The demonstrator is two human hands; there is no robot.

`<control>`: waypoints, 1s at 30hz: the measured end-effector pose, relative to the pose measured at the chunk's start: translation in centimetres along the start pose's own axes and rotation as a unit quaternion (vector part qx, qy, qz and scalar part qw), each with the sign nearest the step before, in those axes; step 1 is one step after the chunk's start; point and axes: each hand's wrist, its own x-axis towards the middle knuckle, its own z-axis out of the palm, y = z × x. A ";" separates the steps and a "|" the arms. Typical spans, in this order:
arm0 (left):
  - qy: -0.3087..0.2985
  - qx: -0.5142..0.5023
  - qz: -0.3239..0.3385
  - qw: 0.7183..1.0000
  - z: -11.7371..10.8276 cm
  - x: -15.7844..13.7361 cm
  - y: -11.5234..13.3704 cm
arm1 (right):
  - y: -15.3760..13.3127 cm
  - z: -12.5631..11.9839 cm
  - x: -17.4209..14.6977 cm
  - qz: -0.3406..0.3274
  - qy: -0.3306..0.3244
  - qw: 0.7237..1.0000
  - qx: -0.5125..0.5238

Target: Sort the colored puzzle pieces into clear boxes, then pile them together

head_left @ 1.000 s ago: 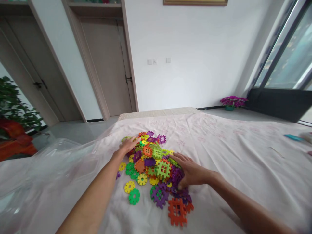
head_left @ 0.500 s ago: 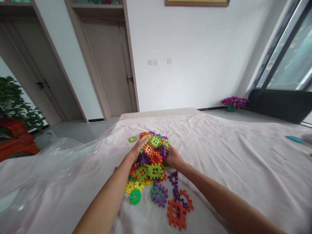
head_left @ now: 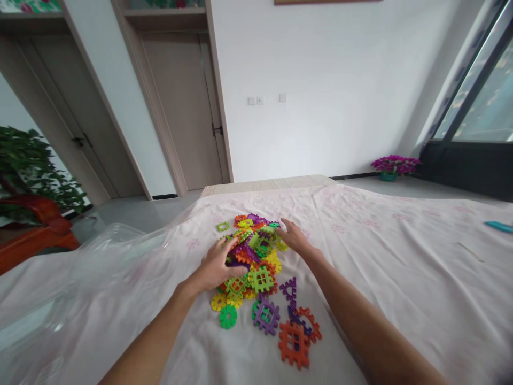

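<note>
A heap of colourful plastic building pieces (head_left: 260, 279) lies on the cloth in front of me. My left hand (head_left: 216, 266) rests against its left side, fingers and thumb spread over the pieces. At the far right side of the heap is my right hand (head_left: 295, 239), fingers apart and their tips at the edge pieces. Neither hand is closed round a piece. Nearer to me lie a purple square piece (head_left: 266, 316), an orange square piece (head_left: 294, 345), a green flower-shaped disc (head_left: 228, 316) and a purple triangular piece (head_left: 289, 289).
A pale cloth with pink flowers (head_left: 368, 267) covers the wide surface. Clear plastic packaging (head_left: 116, 254) lies to the left, near a red wooden chair (head_left: 40, 235). One light-green frame piece (head_left: 223, 226) sits behind the heap; a blue object (head_left: 499, 226) is far right.
Both hands have loosened from the heap and moved apart, the left towards me, the right outward. The gathered pieces have slumped lower and spread. The view has shifted slightly left.
</note>
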 end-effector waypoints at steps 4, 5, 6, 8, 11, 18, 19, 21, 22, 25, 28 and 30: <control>-0.043 0.117 -0.013 0.992 3.0 -3.9 0.3 | -0.1 1.7 -2.2 -0.076 -0.086 0.993 -0.013; -0.032 0.136 -0.002 0.990 3.7 -4.4 0.4 | -0.5 2.0 -2.7 -0.105 -0.107 0.989 0.006; -0.017 0.150 0.011 0.988 4.2 -4.6 0.5 | -1.0 2.2 -3.2 -0.125 -0.124 0.984 0.034; 0.014 0.168 0.033 0.985 4.8 -4.6 0.3 | -1.6 2.0 -4.0 -0.134 -0.141 0.976 0.098; 0.050 0.183 0.039 0.981 5.0 -4.4 -0.3 | -1.1 0.4 -4.9 -0.089 -0.105 0.978 0.157; 0.111 0.235 -0.004 0.965 5.0 -4.8 -0.4 | 3.9 -4.5 -7.9 -0.022 -0.018 0.990 0.136; 0.124 0.241 -0.022 0.962 5.0 -4.8 -0.3 | 4.4 -4.9 -8.2 -0.020 -0.010 0.990 0.138; 0.145 0.248 -0.066 0.956 4.9 -4.8 -0.5 | 4.9 -5.2 -8.6 -0.019 0.001 0.989 0.143; 0.150 0.247 -0.084 0.954 4.8 -4.7 -0.6 | 4.8 -5.2 -8.7 -0.020 -0.004 0.989 0.143; 0.144 0.232 -0.107 0.956 4.3 -4.4 -0.9 | 3.5 -4.5 -8.8 -0.038 -0.070 0.988 0.130; 0.152 0.199 -0.091 0.964 4.2 -3.9 -1.0 | 1.0 -3.1 -9.3 -0.115 -0.170 0.976 0.073; 0.173 0.161 -0.083 0.968 4.4 -3.3 -0.9 | -0.8 -1.9 -10.0 -0.163 -0.202 0.965 0.020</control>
